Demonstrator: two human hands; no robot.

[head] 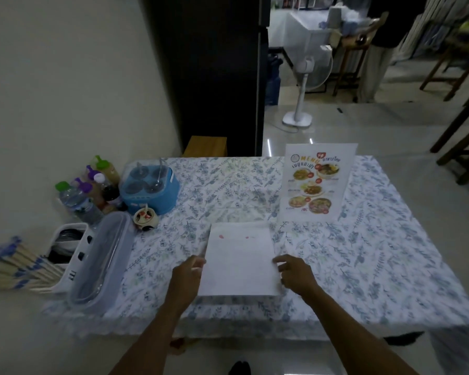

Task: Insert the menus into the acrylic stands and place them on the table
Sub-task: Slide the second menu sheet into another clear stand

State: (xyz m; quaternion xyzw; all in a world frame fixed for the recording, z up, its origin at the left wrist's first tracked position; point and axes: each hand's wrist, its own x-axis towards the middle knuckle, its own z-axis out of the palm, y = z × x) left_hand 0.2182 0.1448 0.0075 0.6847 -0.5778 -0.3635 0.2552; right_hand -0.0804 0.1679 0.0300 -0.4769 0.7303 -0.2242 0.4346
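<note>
A printed menu stands upright in a clear acrylic stand at the far right of the table, its food pictures facing me. A second sheet lies near the front edge, blank white side up with faint red show-through. My left hand pinches its left edge and my right hand grips its right edge. Whether this sheet sits inside an acrylic stand is unclear.
Along the table's left side stand sauce and water bottles, a blue condiment caddy, a small ceramic pot, a clear lidded box and a white cutlery holder with wrapped chopsticks. A fan stands behind.
</note>
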